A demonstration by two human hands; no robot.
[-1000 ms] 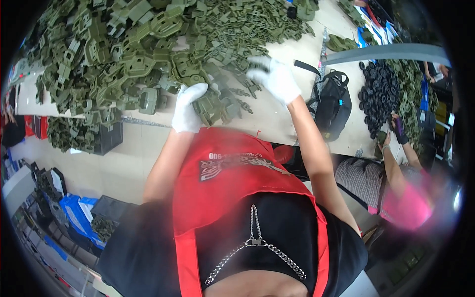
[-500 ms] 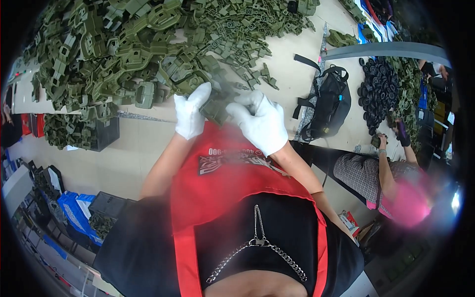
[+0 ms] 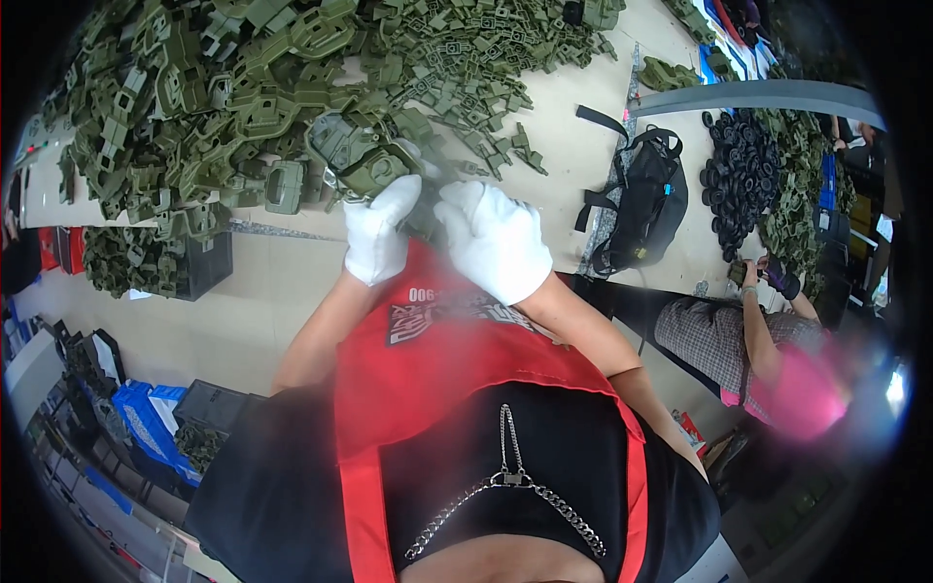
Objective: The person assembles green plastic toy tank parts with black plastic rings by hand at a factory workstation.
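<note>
My left hand [image 3: 379,231], in a white glove, is closed on the near end of an olive-green plastic toy vehicle body [image 3: 374,175], just over the table's front edge. The body is tilted, and its far end reaches toward the heap. Close by on the right, my right hand [image 3: 494,238], also gloved in white, has its fingers curled together toward the left hand. A hazy smear lies over the gap between the hands, so what those fingers pinch is hidden.
Loose green vehicle bodies [image 3: 194,68] and small green parts [image 3: 457,49] heap across the table. A black backpack [image 3: 649,194] lies to the right, before a pile of black toy wheels [image 3: 743,175]. Another person [image 3: 739,350] works at far right. A dark crate [image 3: 204,260] stands left.
The green body has tipped up and away from me in my left hand. My right hand has turned, its fingers more curled, and shifted slightly left.
</note>
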